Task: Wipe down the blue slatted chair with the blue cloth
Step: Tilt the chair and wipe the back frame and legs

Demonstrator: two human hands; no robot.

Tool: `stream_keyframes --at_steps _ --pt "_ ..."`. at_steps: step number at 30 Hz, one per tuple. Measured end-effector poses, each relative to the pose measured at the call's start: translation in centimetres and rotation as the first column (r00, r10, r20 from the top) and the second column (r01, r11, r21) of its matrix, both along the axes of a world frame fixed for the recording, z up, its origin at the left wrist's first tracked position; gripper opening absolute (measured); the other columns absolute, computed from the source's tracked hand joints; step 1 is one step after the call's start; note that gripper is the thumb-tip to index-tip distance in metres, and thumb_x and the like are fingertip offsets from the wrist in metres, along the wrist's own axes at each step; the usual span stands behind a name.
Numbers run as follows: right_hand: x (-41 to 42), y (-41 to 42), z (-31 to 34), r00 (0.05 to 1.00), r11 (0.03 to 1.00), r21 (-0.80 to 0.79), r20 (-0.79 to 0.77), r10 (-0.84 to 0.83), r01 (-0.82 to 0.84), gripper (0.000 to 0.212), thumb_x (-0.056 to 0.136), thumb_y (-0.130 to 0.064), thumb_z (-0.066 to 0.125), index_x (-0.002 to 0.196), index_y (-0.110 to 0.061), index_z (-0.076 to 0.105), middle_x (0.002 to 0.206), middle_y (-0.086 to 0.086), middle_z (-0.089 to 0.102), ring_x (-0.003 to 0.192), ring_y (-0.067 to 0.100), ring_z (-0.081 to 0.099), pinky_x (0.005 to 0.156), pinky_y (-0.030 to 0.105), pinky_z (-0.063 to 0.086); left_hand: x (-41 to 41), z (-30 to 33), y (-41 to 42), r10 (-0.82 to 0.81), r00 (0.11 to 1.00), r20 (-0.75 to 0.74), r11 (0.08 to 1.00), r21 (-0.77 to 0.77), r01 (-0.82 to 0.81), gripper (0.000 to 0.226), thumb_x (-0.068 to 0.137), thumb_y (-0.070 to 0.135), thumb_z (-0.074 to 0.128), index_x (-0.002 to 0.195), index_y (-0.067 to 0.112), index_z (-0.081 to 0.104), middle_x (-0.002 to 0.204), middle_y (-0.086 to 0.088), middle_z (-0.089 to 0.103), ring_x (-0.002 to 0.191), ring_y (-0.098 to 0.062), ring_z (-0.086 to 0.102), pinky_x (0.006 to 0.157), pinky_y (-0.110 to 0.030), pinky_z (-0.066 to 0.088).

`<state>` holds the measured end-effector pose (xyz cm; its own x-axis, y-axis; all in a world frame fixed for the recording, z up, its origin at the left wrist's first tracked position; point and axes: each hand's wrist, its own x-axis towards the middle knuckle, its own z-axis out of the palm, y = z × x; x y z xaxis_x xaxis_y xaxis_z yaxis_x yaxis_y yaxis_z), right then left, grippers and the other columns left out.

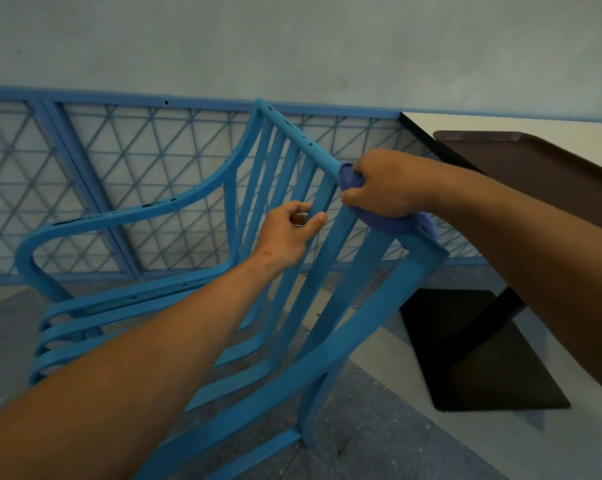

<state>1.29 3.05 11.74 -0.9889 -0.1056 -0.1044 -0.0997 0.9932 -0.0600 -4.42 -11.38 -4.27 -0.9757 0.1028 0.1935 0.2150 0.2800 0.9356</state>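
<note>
Blue slatted metal chair (202, 306) fills the centre, left hand (285, 233) pinching a back slat while, at its two o'clock, right hand (386, 185) grips the crumpled blue cloth (389, 225) around the top rail, where a loose grip might let it slip off.

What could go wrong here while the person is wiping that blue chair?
The right hand presses the blue cloth on the top rail close to the table's edge, so a long stroke might knock the elbow against the brown tray. The left hand pinches only one back slat of the chair; a hard push could perhaps shift the chair. The rail's paint looks chipped, which may snag the cloth.
</note>
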Motion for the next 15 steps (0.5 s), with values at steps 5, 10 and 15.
stream_keyframes --at_steps 5,10,15 --pt "-2.2 -2.0 0.3 0.995 0.995 -0.020 0.023 -0.100 0.100 0.024 0.089 -0.022 0.058 0.084 -0.004 0.072 0.088 0.018 0.073 0.056 0.019 0.055 0.049 0.025 0.040 -0.3 0.4 -0.3 -0.043 0.997 0.060 0.999 0.026 0.041 0.036 0.091 0.036 0.074 0.118 0.015 0.063 0.090 0.003 0.063 0.084 -0.009 0.061 0.069 -0.016 0.047" --pt "-4.3 -3.2 0.1 0.994 0.994 0.013 -0.007 -0.111 0.111 0.013 0.086 -0.017 0.059 0.081 -0.006 0.064 0.080 0.014 0.065 0.054 0.020 0.048 0.050 0.028 0.039 -0.1 0.5 -0.3 -0.053 0.996 0.068 0.998 0.031 0.051 0.027 0.093 0.033 0.072 0.111 0.017 0.062 0.082 0.006 0.062 0.075 -0.005 0.059 0.064 -0.015 0.046" --pt "-4.3 -3.1 0.0 0.998 0.998 0.027 -0.027 -0.061 0.062 0.020 0.088 -0.015 0.056 0.071 -0.009 0.062 0.069 0.010 0.060 0.055 0.020 0.048 0.051 0.028 0.038 0.0 0.7 -0.5 -0.066 0.996 0.056 0.998 0.020 0.065 0.020 0.093 0.031 0.073 0.104 0.019 0.062 0.078 0.008 0.058 0.068 -0.001 0.054 0.062 -0.015 0.045"
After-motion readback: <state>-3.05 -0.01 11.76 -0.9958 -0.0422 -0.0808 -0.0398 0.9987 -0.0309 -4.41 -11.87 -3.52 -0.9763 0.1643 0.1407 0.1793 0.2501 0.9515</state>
